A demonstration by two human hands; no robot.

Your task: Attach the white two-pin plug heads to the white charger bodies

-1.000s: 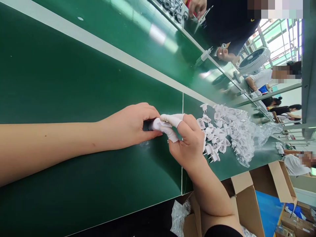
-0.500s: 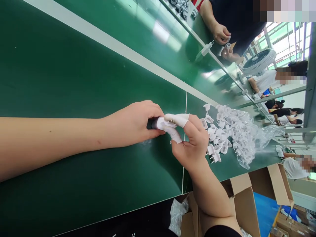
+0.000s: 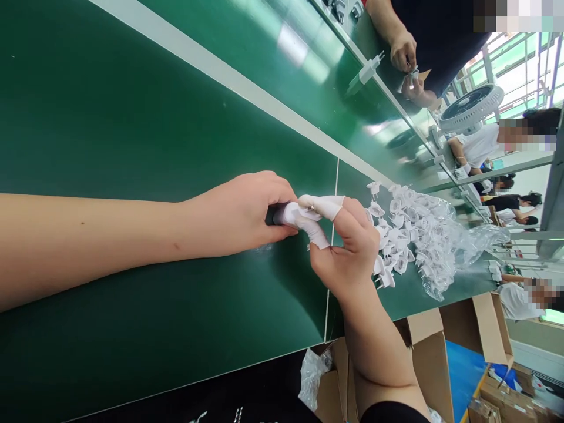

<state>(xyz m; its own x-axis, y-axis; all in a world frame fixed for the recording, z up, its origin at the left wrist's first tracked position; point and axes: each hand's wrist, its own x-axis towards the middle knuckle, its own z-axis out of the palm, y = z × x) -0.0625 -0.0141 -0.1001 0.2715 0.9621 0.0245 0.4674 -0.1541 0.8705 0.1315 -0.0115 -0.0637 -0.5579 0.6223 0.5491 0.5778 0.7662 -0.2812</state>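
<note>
My left hand [image 3: 240, 214] is closed around a small dark object [image 3: 271, 215] whose end shows between its fingers. My right hand [image 3: 348, 249] meets it from the right, thumb and forefinger in white finger cots pinching a small white part [image 3: 294, 215] against that dark object. Both hands hover just over the green belt [image 3: 132, 135]. A heap of white plug parts [image 3: 396, 235] lies just right of my right hand, partly on clear plastic film [image 3: 458, 241].
Open cardboard boxes [image 3: 440, 352] stand below the belt's near edge, with a crumpled plastic bag [image 3: 312, 376]. Across the belt another person's hands [image 3: 405, 56] work on a small white part. A white fan [image 3: 471, 108] and more people sit farther right.
My hands keep the same grip; the view has shifted slightly. The person opposite has brought both hands together over a small part.
</note>
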